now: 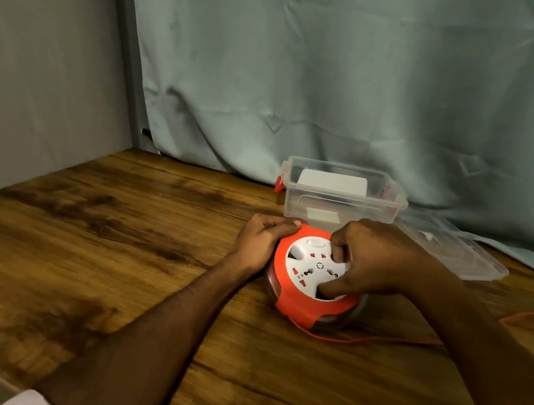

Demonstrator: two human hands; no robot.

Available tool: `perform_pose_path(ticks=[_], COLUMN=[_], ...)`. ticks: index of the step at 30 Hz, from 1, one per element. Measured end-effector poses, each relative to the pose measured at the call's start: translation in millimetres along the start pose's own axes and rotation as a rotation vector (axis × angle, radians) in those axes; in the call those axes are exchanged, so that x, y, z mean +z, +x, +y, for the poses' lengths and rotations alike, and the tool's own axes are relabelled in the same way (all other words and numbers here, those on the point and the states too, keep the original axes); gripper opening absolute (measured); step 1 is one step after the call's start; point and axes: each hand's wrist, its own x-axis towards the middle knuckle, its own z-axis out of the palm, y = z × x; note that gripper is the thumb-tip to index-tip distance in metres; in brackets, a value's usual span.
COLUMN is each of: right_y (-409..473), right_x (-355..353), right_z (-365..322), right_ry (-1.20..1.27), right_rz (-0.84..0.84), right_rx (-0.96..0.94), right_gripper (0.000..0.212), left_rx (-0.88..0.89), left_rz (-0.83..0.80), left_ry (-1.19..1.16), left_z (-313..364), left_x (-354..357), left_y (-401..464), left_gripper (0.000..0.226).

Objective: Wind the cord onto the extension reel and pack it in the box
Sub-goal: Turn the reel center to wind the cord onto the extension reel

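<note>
We hold the extension reel [312, 279] flat on the wooden table [122, 253], just in front of the open clear box [342, 193], our left hand [263, 240] curled round its orange rim while the fingers of our right hand [381, 264] hook into the white socket face to turn it. The orange cord [376, 341] trails loose from the reel's near edge off to the right, so if we crank without tension it may bunch or jam at the slot. If our left hand's grip slackens, the whole reel may spin or skid toward the box, which stands close behind.
</note>
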Motion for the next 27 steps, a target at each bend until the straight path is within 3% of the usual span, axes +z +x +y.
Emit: perform_pose_path(ticks=[12,18,19,22,25,27], right_y=[1.3,0.4,1.1,0.8,-0.7,0.7], right_x=[4.2,-0.3,-1.6,-4.7,-7.6,-5.3], right_z=[-10.0,-0.7,4.5,15.8,14.6,13.3], right_ry=[0.080,0.220,0.235,0.285,0.331,0.286], right_rz=[-0.016,-0.092,-0.094,-0.053,-0.110,-0.134], right_rx=[0.047,-0.044,-0.062,-0.086,-0.149,-0.173], right_gripper=[0.066,0.076,0.069,0.018,0.053,0.064], left_rx=[-0.004,-0.009,-0.006,0.002,0.007,0.007], left_rz=[-0.013,-0.005,0.006,0.037,0.021,0.008], left_ry=[0.046,0.034,0.030,0.002,0.026,0.036], left_z=[3.4,1.8,1.9,3.0,4.6,5.3], left_x=[1.7,-0.7,-1.0,0.3,0.8,0.0], left_y=[-2.5,-1.4,-1.3,-0.8,-1.6,-1.8], left_gripper=[0.018,0.018,0.020,0.024,0.023,0.023])
